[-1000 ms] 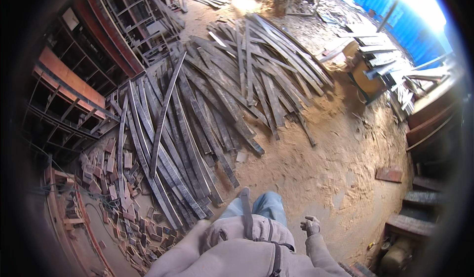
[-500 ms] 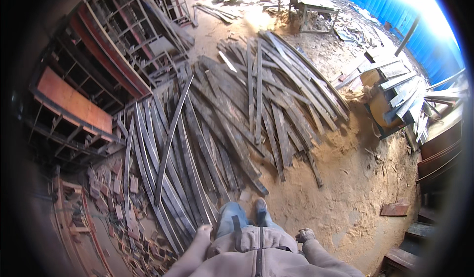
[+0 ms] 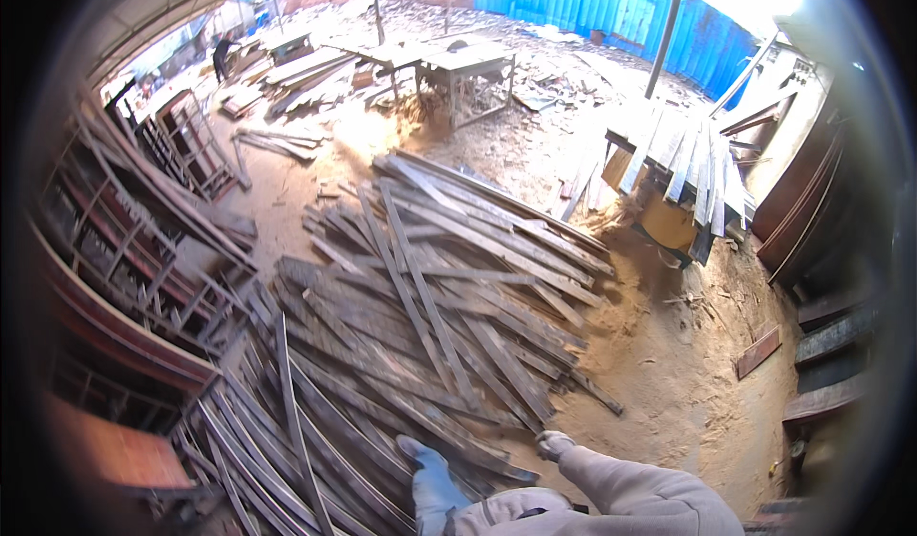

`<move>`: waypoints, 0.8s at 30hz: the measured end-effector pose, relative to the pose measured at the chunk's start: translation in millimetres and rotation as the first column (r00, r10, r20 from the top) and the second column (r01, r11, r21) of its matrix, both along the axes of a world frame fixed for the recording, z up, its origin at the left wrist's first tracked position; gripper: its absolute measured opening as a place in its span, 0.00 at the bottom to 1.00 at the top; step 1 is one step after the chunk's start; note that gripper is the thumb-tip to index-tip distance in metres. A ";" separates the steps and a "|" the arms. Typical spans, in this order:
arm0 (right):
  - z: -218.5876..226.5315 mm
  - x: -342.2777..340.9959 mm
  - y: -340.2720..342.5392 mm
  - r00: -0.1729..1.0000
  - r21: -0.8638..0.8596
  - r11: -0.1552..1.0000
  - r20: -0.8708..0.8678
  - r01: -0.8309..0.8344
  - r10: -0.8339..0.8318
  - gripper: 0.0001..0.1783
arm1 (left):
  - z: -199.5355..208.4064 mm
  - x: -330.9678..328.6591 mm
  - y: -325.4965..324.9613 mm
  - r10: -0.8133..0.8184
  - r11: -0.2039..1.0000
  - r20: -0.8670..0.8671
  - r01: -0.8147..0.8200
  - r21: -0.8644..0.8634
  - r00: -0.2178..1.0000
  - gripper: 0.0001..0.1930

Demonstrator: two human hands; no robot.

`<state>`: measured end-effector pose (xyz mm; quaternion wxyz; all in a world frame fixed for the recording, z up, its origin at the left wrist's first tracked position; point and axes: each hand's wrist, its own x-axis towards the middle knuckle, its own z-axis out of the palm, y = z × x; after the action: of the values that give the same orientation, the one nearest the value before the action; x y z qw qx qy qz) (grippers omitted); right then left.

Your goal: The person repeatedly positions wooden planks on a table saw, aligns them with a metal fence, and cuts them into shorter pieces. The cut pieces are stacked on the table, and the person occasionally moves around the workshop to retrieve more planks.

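Below, head view: right hand (image 3: 554, 443), gloved, loosely curled, empty, hangs just beside edge of plank pile (image 3: 439, 316). Left hand out of sight. Blue shoe (image 3: 432, 474) left of hand, on planks. Sawdust ground (image 3: 669, 364) to right.

sandy ground (image 3: 688, 364), heaped grey planks (image 3: 430, 316)

Your right hand (image 3: 554, 443) wears a pale, dusty work glove; grey sweatshirt sleeve (image 3: 626, 483) and hem, blue jeans leg (image 3: 435, 483), lower centre of frame.
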<state>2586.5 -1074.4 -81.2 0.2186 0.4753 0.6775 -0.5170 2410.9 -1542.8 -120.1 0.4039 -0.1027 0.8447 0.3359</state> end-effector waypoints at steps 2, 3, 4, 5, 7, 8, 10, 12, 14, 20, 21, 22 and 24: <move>13.2 -25.2 -4.3 0.996 -0.007 0.998 0.065 -0.058 0.058 0.20 | 7.2 -62.5 -17.9 0.017 1.000 0.002 -0.017 0.023 1.000 0.06; 18.7 -36.9 -5.3 0.986 -0.019 0.992 0.112 -0.121 0.122 0.21 | 9.4 -93.2 -26.3 0.045 0.998 0.009 -0.045 0.045 0.999 0.05; 22.5 -51.3 -9.7 0.953 -0.043 0.984 0.242 -0.175 0.180 0.21 | 13.6 -124.3 -38.1 0.072 0.996 0.010 -0.072 0.058 0.997 0.05; 24.3 -71.3 -11.0 0.972 -0.030 0.988 0.176 -0.150 0.153 0.19 | 16.5 -160.5 -47.5 0.127 0.987 0.027 -0.129 0.091 0.991 0.06; 23.5 -114.9 -13.8 0.971 -0.005 0.993 0.210 -0.116 0.115 0.16 | 21.4 -237.8 -64.2 0.336 0.883 0.179 -0.375 0.283 0.925 0.07; 20.3 -139.6 -12.3 0.953 -0.020 0.986 0.252 -0.167 0.167 0.16 | 22.9 -274.6 -70.0 0.439 0.697 0.386 -0.579 0.424 0.811 0.09; 12.8 -176.9 -12.9 0.963 -0.022 0.998 0.262 -0.057 0.060 0.15 | 22.8 -350.2 -72.0 0.498 0.426 0.653 -0.817 0.389 0.570 0.11; -3.2 -217.7 -2.9 0.922 0.126 0.928 0.225 -0.350 0.317 0.16 | 9.6 -422.8 -44.9 0.576 0.567 0.296 -0.633 0.527 0.762 0.04; -20.5 -247.4 6.2 0.899 0.228 0.903 0.339 -0.364 0.277 0.16 | 3.6 -467.6 -28.2 0.436 0.620 0.310 -0.532 0.576 0.845 0.14; -65.9 -431.2 65.5 0.592 0.131 0.584 0.319 -0.801 0.741 0.19 | 3.2 -530.6 -5.7 0.628 0.695 0.300 -0.691 0.198 0.718 0.09; -66.8 -477.9 81.7 0.630 0.140 0.630 0.378 -0.763 0.679 0.19 | 10.6 -535.5 -14.4 0.704 0.664 0.325 -0.748 0.015 0.632 0.18; -65.1 -519.6 82.0 0.740 0.251 0.725 0.451 -0.642 0.499 0.19 | 17.9 -531.2 -19.0 0.473 0.245 0.765 -0.900 0.362 0.436 0.11; -52.2 -615.0 115.8 0.818 0.211 0.792 0.105 -0.574 0.565 0.20 | 28.4 -527.6 -23.2 0.317 0.259 0.833 -0.887 0.383 0.452 0.09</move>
<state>1971.6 -958.6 -133.4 0.3189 0.2809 0.8407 -0.3355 1883.3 -1565.9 -91.8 0.4696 -0.3519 0.2921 0.7552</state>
